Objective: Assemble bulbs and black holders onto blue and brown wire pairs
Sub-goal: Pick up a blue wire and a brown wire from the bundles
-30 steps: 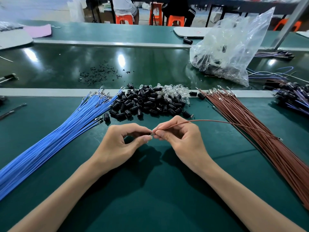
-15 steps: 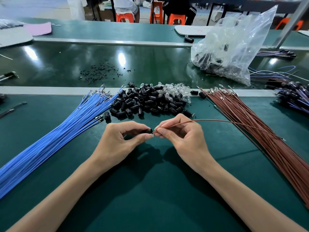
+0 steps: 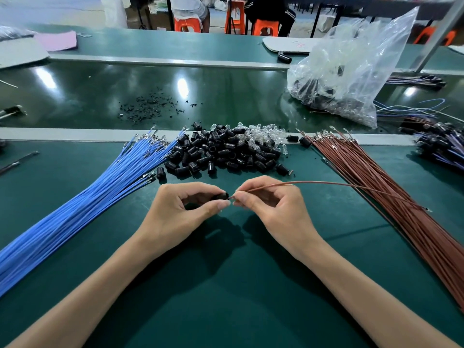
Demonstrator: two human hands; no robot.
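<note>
Since a second ago, one change to log: the black holder (image 3: 221, 196) now shows in the left hand (image 3: 180, 209), where the pinch hid it earlier. Both hands otherwise sit as before, on the near side of the heap of holders (image 3: 221, 154), my reference point for this list.

1. Left hand: thumb and forefinger curled round the black holder, a short matt plastic cylinder lying sideways, one end toward the right hand (image 3: 271, 209).
2. Right hand: fingertips pinch a single brown wire (image 3: 313, 182) close to its tip. The tip meets the holder's end; I cannot tell whether it is inside. Thin and smooth-sheathed, the wire arcs away right of the heap.
3. Heap of holders: loose pile of stubby black tubes, some showing hollow ends.
4. Bulbs (image 3: 266, 133): small clear glassy domes, piled against the heap's far right side.
5. Blue wires (image 3: 88, 202): glossy fanned bundle left of the heap, bare metal terminals at the far ends.
6. Brown wires (image 3: 401, 197): matching fanned bundle right of the heap, also metal-tipped.
7. Worktop (image 3: 226, 285): smooth dark green mat under the heap and both bundles.
8. Plastic bag (image 3: 351, 71): crinkled, translucent, beyond the heap to the right, on a shinier surface.
9. Black crumbs (image 3: 148, 109): fine scatter beyond the heap to the left.
</note>
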